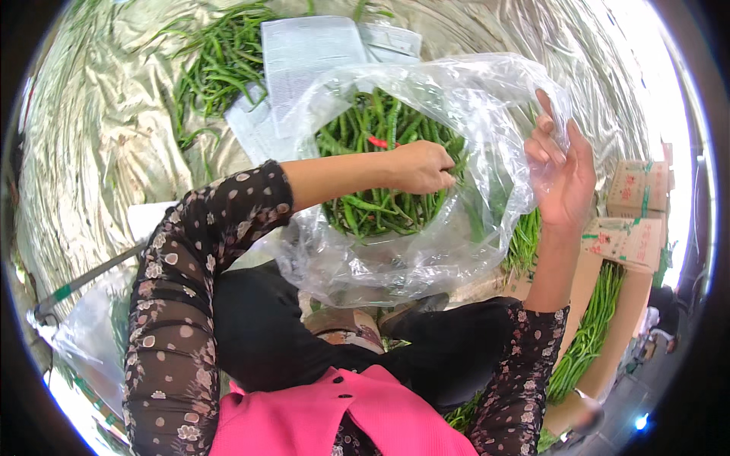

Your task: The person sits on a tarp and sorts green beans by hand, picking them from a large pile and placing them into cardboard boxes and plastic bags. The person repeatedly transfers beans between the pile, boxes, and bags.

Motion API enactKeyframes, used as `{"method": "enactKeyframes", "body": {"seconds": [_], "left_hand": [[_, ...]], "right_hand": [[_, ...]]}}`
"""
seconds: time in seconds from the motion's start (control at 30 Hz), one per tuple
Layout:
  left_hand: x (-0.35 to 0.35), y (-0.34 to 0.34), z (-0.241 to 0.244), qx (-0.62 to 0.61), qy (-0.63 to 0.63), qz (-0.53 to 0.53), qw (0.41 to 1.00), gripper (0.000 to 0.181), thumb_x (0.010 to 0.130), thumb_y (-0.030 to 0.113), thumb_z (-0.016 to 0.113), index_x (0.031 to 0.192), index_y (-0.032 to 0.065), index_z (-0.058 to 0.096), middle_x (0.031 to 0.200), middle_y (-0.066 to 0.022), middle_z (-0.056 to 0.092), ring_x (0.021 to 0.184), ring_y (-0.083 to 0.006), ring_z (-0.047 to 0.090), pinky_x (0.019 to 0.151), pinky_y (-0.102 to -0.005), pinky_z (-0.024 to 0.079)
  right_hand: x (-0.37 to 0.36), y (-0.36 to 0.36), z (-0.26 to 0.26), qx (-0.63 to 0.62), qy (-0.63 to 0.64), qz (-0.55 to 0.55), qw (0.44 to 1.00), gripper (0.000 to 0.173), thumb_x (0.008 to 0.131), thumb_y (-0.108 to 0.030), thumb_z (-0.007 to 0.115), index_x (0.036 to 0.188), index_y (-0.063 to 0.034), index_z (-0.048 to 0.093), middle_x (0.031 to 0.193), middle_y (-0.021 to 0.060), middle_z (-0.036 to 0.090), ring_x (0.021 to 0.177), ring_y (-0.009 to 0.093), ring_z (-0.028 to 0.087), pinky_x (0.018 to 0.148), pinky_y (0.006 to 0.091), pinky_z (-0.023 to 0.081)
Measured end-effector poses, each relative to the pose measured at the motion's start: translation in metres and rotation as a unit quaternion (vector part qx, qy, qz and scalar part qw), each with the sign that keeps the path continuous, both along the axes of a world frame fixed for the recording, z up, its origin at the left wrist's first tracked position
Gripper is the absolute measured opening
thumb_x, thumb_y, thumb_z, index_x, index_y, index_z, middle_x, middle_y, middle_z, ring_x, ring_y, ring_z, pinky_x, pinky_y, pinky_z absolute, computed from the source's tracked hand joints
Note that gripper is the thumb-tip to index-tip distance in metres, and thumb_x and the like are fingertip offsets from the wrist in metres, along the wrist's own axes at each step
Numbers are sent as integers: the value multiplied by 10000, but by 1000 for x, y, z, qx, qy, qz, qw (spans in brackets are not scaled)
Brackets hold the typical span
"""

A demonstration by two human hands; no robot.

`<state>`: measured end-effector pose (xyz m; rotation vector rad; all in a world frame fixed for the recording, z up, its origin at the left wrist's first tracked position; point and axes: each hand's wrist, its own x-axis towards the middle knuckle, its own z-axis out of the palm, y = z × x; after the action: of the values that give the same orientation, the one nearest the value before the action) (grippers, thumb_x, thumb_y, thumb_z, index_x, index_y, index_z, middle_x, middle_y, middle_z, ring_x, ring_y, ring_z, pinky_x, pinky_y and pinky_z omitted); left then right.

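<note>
A clear plastic bag point(393, 268) lies with its mouth wide open in front of me. Long green chili peppers point(365, 214) fill it, with a red pepper point(377, 141) among them. My left hand point(419, 168) is over the bag's mouth, palm down and fingers curled; whether anything is between the fingertips is hidden. At the bag's right rim, my right hand point(562, 171) holds the film up, plastic draped across its fingers and thumb.
Loose green peppers point(228, 68) are heaped on the crumpled pale sheet point(114, 131), beside printed papers point(311, 57). To the right are cardboard boxes point(636, 188) and an open carton of peppers point(587, 336). A dark bar point(85, 282) runs along the left.
</note>
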<state>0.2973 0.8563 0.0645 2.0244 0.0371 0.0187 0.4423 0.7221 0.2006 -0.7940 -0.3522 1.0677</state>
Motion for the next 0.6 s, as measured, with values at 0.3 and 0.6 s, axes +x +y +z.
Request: {"method": "enactKeyframes", "body": {"seconds": [0.3, 0.6], "left_hand": [[22, -14, -23, -29, 39, 45, 998, 337, 890, 307, 601, 981, -17, 604, 808, -165, 649, 742, -317, 620, 707, -391, 484], [-61, 69, 21, -305, -32, 44, 951, 427, 888, 249, 654, 1179, -53, 576, 1059, -139, 667, 955, -190, 650, 841, -311, 516]], "right_hand": [[10, -10, -3, -15, 9, -5, 1000, 626, 955, -118, 502, 1421, 119, 158, 954, 115, 507, 627, 85, 405, 628, 249, 381], [18, -12, -6, -38, -50, 0, 998, 687, 954, -157, 501, 1448, 103, 100, 924, 105, 535, 596, 64, 408, 586, 235, 394]]}}
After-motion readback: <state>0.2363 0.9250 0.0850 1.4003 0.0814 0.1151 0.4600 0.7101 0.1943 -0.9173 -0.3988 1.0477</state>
